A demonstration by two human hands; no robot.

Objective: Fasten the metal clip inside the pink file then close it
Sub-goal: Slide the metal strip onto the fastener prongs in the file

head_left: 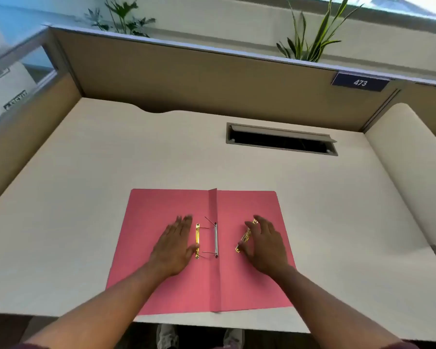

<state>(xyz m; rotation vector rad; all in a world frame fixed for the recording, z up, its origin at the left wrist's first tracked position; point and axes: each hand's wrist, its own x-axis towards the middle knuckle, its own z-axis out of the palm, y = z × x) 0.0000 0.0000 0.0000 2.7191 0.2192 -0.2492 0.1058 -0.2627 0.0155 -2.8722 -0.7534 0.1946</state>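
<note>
The pink file [237,285] lies open and flat on the white desk, its spine fold running toward me. Near the fold sits a white fastener strip [215,239] with thin metal prongs sticking out leftward. A gold metal clip bar [197,240] lies on the left flap, touching the thumb side of my left hand [175,245], which rests flat, fingers together. A second gold clip bar [244,238] lies tilted on the right flap, under the fingertips and thumb of my right hand [264,245]. Whether it is pinched or only touched is unclear.
The white desk [61,222] is walled by tan partitions at the back and left. An open cable slot [281,139] sits at the back right. A blue sign "473" [360,82] hangs on the partition. My shoes [199,336] show below the front edge.
</note>
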